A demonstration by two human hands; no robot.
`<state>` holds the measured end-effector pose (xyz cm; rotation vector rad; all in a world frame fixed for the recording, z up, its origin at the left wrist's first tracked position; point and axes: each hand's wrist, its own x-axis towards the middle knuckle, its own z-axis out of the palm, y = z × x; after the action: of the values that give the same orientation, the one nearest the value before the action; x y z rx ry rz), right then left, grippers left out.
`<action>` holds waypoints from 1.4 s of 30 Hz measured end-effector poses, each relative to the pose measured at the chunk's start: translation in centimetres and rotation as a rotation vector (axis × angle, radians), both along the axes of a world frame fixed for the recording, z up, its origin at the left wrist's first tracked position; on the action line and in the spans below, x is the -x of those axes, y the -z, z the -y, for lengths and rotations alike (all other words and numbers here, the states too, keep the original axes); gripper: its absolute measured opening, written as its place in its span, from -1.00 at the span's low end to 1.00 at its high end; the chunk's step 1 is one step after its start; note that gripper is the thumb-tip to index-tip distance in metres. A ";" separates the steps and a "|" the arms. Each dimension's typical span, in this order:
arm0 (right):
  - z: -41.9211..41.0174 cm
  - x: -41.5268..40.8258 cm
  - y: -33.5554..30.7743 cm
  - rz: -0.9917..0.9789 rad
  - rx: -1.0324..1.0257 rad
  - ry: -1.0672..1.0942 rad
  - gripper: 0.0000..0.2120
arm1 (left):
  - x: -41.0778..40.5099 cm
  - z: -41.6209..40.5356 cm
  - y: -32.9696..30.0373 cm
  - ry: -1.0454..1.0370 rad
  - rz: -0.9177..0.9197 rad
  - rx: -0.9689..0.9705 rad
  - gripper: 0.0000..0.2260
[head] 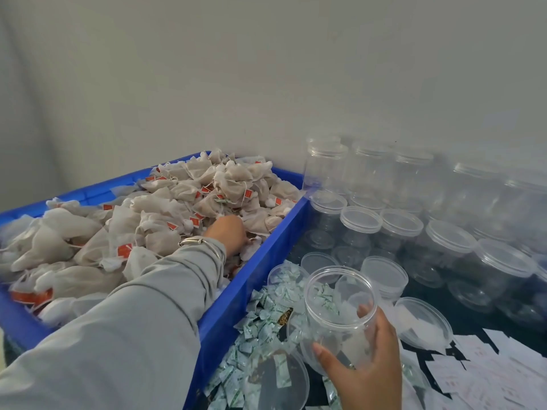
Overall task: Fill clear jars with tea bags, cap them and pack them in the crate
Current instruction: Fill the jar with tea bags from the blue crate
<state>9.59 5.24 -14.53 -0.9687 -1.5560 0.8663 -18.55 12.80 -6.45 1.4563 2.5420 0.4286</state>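
A blue crate [251, 279] on the left is heaped with pale tea bags [183, 199] carrying red tags. My left hand [229, 232], in a grey sleeve with bangles at the wrist, reaches into the pile; its fingers are buried among the bags, so its grip is hidden. My right hand [364, 362] grips an open, uncapped clear jar [340, 309] from below, tilted with its mouth toward the crate. The jar looks empty.
Several capped clear jars [402, 223] stand in rows at the right against the wall. Loose clear lids [423, 321] lie on the dark table. Small green-printed sachets [260, 329] are scattered beside the crate. White paper labels [488, 371] lie at lower right.
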 end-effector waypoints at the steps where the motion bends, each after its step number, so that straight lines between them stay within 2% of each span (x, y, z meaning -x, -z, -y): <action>1: 0.0 0.0 0.1 0.000 0.007 -0.002 0.05 | 0.0 0.1 -0.2 -0.009 0.011 -0.038 -0.85; 5: -0.2 -0.3 0.3 0.014 0.007 -0.010 0.02 | -0.3 1.0 -1.7 -0.039 -0.023 -0.161 -0.55; 7: -0.3 -0.4 0.3 0.031 0.003 -0.017 0.01 | -0.7 1.4 -2.6 -0.092 0.033 -0.236 -0.48; 8: -0.3 -0.5 0.3 0.034 0.002 -0.023 0.00 | -0.8 1.4 -3.0 -0.115 0.168 -0.301 -0.52; 11: -0.3 -0.7 0.1 0.058 0.011 -0.037 -0.02 | -1.9 1.6 -4.0 -0.077 0.787 -0.527 -0.72; 13: -0.2 -0.7 -0.1 0.079 0.026 -0.040 0.00 | -3.2 1.9 -4.9 0.068 1.079 -0.584 -0.66; 16: -0.1 -0.7 -0.4 0.085 0.012 -0.042 -0.02 | -5.4 2.8 -6.3 0.355 1.379 -0.537 -0.63; 18: -0.1 -0.7 -0.6 0.094 -0.001 -0.037 -0.03 | -6.6 3.4 -6.8 0.515 1.492 -0.453 -0.68; 24: 0.2 -0.6 -1.0 0.046 0.013 -0.051 0.08 | -9.4 5.5 -6.9 0.714 1.533 -0.119 -0.75; 28: 0.2 -0.4 -0.8 0.086 -0.060 -0.026 -0.07 | -10.0 5.8 -6.5 0.787 1.289 0.019 -0.75; 30: 0.2 -0.4 -0.7 0.087 -0.087 -0.009 -0.07 | -10.1 5.8 -6.4 0.812 1.253 0.040 -0.74; 35: 0.4 -0.3 -0.6 0.053 -0.046 0.006 -0.07 | -10.1 5.8 -6.6 0.812 1.413 -0.018 -0.80; 39: 0.4 -0.6 0.0 0.034 0.006 -0.038 -0.08 | -9.5 5.4 -6.7 0.681 1.431 -0.143 -0.77; 42: 0.2 -0.7 0.1 0.067 -0.007 -0.040 -0.03 | -8.2 4.9 -7.0 0.529 1.413 -0.280 -0.82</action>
<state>10.25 5.00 -14.61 -0.9735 -1.6392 0.8629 -10.35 7.93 0.52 1.1117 0.9856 1.1754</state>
